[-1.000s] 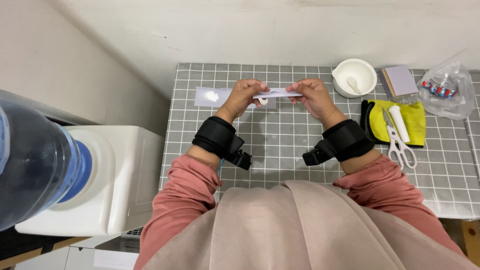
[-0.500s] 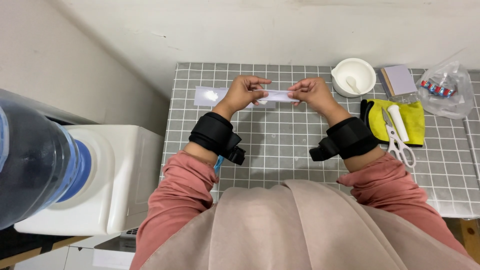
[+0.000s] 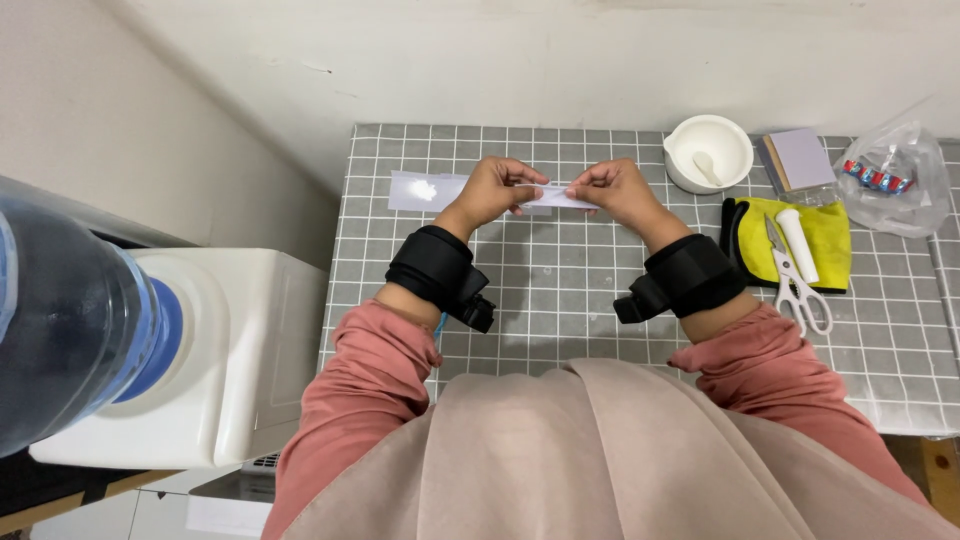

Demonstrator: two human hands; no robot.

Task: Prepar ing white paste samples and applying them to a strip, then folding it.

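Both hands are up over the middle of the grey gridded tabletop (image 3: pixel 560 300); the left hand (image 3: pixel 495 190) and the right hand (image 3: pixel 615 188) each pinch one end of a small white folded strip of paper (image 3: pixel 556 197), fingertips closed tight on it, so the strip hangs between them just above the surface; its long axis runs left to right, straight across from one hand to the other, and neither hand is nearer, each has an end. Black straps wrap both wrists above pink sleeves.

Just left of the left hand a flat white paper sheet with a little heap of white powder (image 3: pixel 425 190) lies on the tabletop, close to the knuckles but apart from them. Out past the right hand sits a round white mortar bowl with a white pestle (image 3: pixel 708 152); beyond it a small lilac pad of paper squares (image 3: pixel 800 160) and a clear plastic bag (image 3: pixel 895 180); nearer, a yellow cloth (image 3: pixel 835 235) carries white-handled scissors (image 3: pixel 795 280). Far left, a white water dispenser with a blue bottle (image 3: pixel 150 340).
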